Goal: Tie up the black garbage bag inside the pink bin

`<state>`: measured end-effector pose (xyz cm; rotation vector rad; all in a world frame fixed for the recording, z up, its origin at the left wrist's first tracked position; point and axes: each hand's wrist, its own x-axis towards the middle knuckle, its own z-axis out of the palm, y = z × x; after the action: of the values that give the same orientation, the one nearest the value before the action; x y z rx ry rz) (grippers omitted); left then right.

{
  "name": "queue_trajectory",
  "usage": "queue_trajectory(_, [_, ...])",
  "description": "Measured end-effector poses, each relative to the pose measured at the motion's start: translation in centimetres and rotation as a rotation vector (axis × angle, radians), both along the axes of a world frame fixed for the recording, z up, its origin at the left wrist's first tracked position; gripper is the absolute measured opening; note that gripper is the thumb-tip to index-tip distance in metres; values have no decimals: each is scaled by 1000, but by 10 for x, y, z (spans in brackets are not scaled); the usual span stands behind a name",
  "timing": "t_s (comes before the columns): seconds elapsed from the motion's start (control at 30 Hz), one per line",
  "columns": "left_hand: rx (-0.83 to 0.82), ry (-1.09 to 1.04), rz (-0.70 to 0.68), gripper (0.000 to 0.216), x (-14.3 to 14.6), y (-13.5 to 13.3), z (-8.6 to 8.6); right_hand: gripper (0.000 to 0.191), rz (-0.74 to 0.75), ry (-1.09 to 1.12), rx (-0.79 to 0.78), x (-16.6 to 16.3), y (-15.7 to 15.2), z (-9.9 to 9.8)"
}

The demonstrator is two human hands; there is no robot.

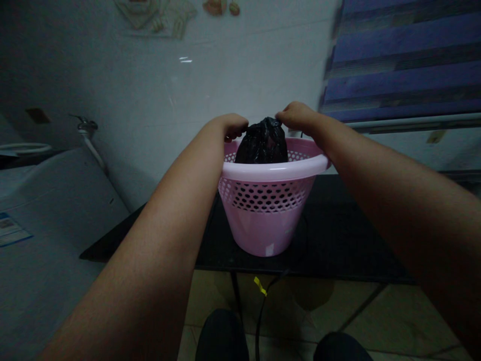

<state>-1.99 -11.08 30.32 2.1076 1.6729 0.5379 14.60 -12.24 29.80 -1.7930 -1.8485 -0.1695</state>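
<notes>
A pink plastic basket [263,228] with a band of holes below its rim stands upright on a dark table. From its opening bulges a black plastic bag [262,143], its top gathered near the middle. My left hand [236,125] is closed on the bag's left upper edge, fingers curled. On the other side, my right hand [295,115] pinches the top of the bag at its right. Both forearms reach in over the basket's sides. The lower part of the bag is hidden inside the basket, apart from dark patches through the holes.
The black tabletop [349,230] runs left and right under the basket. A washing machine [48,200] stands at left, beside a wall tap [87,125] with a hose. A striped blind [406,55] hangs at right. A black cable with a yellow tag [260,286] dangles below the table edge.
</notes>
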Motion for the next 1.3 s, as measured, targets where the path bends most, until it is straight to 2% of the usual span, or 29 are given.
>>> queue_trajectory(0.7, [8,20,9,17,0,1,0,31,-10,-5,-14,-1,-4,1])
queue_trajectory(0.87, [10,34,40,7,0,4,1,32,-21,-6,-29,-3,-6,1])
queue_trajectory(1.07, [58,80,73,19,2,7,1,34,-21,2,16,-2,-4,0])
queue_trajectory(1.3, [52,82,62,20,2,7,0,38,9,24,-38,-1,-5,0])
